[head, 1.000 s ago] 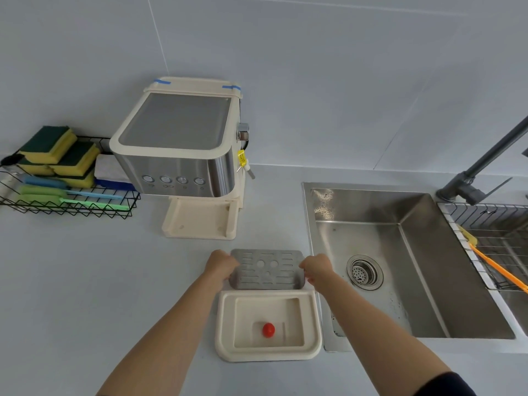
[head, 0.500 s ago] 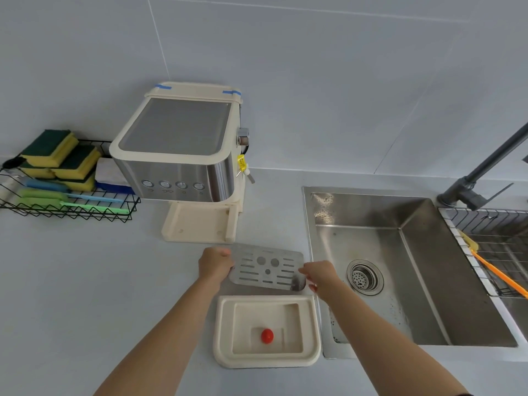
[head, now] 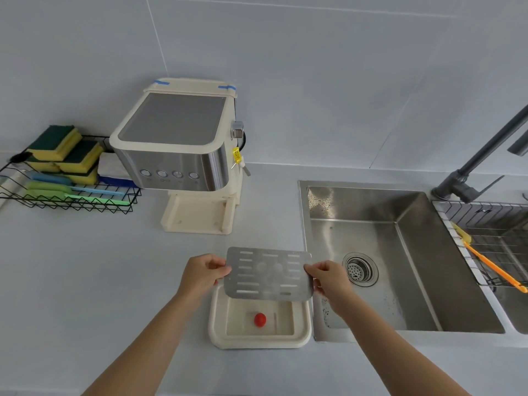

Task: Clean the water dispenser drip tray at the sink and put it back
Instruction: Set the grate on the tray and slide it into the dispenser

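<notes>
A slotted metal grate (head: pixel 267 272) hangs in the air above the counter, tilted toward me. My left hand (head: pixel 203 272) pinches its left edge and my right hand (head: pixel 328 277) pinches its right edge. Below it, the cream drip tray (head: pixel 217 332) rests on the counter beside the sink, with a small red float (head: pixel 260 319) inside. The grate hides the tray's far edge. The water dispenser (head: pixel 177 144) stands further back, its cream base (head: pixel 197 215) bare. The steel sink (head: pixel 385 252) lies to the right of the tray.
A black wire rack (head: pixel 71 201) with sponges (head: pixel 68 152) and brushes sits at the left by the wall. A dark faucet (head: pixel 483 155) rises at the right. A wire basket (head: pixel 491 235) with an orange brush (head: pixel 491 264) hangs over the second basin.
Both hands have lifted the metal grate off the counter behind the tray, raising it toward me until it hangs over the tray's far part. The tray has stayed put.
</notes>
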A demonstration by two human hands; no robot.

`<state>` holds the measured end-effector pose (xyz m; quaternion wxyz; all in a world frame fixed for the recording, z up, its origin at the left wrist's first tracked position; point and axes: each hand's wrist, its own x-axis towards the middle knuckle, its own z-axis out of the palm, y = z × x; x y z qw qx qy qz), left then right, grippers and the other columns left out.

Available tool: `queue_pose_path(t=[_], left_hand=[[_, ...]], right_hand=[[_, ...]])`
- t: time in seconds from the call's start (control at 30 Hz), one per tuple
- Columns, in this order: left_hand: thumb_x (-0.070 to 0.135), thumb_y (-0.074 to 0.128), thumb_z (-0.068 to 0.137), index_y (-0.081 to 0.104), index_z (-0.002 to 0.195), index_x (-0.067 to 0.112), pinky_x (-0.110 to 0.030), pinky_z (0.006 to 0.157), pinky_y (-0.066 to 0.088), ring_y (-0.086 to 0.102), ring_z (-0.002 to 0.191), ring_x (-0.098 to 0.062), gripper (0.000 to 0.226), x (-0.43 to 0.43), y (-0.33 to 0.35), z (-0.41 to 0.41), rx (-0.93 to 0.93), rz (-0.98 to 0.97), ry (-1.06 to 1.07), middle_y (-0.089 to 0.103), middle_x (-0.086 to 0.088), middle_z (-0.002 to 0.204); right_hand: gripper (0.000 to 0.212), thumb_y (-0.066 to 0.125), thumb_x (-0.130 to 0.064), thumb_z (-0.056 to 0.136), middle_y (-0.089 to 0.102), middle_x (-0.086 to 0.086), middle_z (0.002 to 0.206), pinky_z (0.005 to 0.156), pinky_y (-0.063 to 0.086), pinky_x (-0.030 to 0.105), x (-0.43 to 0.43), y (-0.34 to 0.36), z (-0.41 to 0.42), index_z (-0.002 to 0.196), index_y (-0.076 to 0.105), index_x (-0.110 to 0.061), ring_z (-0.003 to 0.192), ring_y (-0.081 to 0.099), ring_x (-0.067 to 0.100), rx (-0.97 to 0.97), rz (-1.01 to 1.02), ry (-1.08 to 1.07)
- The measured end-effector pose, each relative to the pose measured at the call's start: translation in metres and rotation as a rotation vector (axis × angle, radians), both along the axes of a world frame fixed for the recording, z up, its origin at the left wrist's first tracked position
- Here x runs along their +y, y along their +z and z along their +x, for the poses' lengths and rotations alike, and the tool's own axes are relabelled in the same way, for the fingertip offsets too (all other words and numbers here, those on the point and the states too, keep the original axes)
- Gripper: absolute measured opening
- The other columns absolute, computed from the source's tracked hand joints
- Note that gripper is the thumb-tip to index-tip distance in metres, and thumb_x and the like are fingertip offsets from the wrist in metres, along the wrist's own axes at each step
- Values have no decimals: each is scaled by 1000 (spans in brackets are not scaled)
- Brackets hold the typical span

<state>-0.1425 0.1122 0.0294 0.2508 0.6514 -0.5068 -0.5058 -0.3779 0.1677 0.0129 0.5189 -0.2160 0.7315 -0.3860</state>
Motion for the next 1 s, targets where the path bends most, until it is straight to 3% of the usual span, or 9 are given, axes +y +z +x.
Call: queue_pose_path(t=[0.17,0.33,0.47,0.6,0.77,0.9,1.0], left_hand=[[-3,69,72,59,64,9,-13,44,42,54,42,-3,18,29,-15,21,-108,46,-61,58,-5,57],[-4,74,66,59,57,10,-21,48,43,47,32,-3,22,43,-26,33,-154,89,-44,55,6,34],[-2,76,65,59,56,11,-9,39,38,45,28,0,23,46,-29,33,-186,68,-66,54,8,33],[1,76,66,58,57,14,-8,43,39,50,38,-1,24,45,-30,30,-213,30,-102,58,1,53],[6,76,67,62,70,9,-22,64,41,54,67,-17,14,40,-31,25,-273,-16,-134,56,3,63],[8,76,67,51,59,19,-14,56,35,52,68,-17,29,41,-35,23,-292,-55,-142,53,5,62],[8,77,67,47,58,19,-16,54,35,50,67,-18,33,43,-38,25,-282,-55,-109,51,4,62]], right_hand=[[26,64,-7,84,51,7,52,41,45,19,24,-6,8,63,49,-8,43,48,13,101,46,158],[30,64,-7,84,53,5,51,40,46,15,34,-6,15,60,47,-10,41,50,11,224,75,296],[35,64,-10,85,55,3,52,42,44,17,35,-7,16,54,48,-11,43,52,10,308,116,391],[34,64,-13,85,56,2,56,46,47,19,34,-9,16,55,48,-11,47,53,11,368,159,456],[35,62,-13,86,54,3,57,49,49,21,31,-9,16,57,43,-12,48,52,12,405,156,456],[36,63,-16,85,54,2,60,56,52,25,29,-11,16,58,39,-14,50,54,13,452,148,447],[35,67,-20,82,56,6,72,73,56,37,30,-14,15,63,38,-15,62,57,20,475,156,438]])
